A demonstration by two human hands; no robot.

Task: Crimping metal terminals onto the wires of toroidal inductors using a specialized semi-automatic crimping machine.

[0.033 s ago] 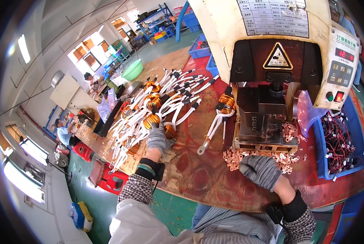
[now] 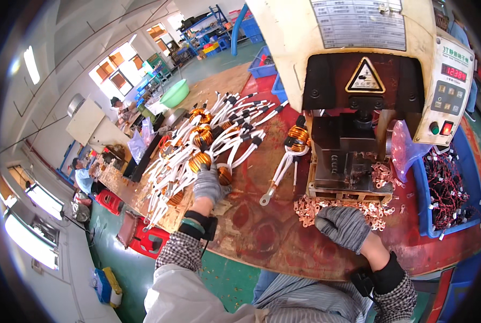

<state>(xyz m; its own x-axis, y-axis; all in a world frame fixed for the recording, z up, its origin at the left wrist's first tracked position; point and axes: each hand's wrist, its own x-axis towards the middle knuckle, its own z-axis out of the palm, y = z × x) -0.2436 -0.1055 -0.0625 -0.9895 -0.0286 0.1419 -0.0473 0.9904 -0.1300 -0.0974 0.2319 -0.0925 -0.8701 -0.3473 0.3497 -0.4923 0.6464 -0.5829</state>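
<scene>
My left hand (image 2: pixel 210 187), in a grey knit glove, reaches into a heap of copper-wound ring coils with white leads. Its fingers and thumb close around one ring coil (image 2: pixel 225 174) at the heap's near right side; another ring coil (image 2: pixel 199 160) lies against the fingertips. My right hand (image 2: pixel 344 226), gloved alike, is closed over loose copper terminal lugs (image 2: pixel 308 210) in front of the press; its fingertips are hidden. Apart from the heap, a single ring coil (image 2: pixel 297 138) lies left of the press, a ring lug (image 2: pixel 265 198) on its lead end.
A crimping press (image 2: pixel 348 156) with a control panel (image 2: pixel 450 81) stands ahead of my right hand. At its right are a clear plastic bag (image 2: pixel 405 151) and a blue bin (image 2: pixel 424 207) of thin dark wires. A green basin (image 2: pixel 175 93) sits beyond the heap. Two people work at the far left.
</scene>
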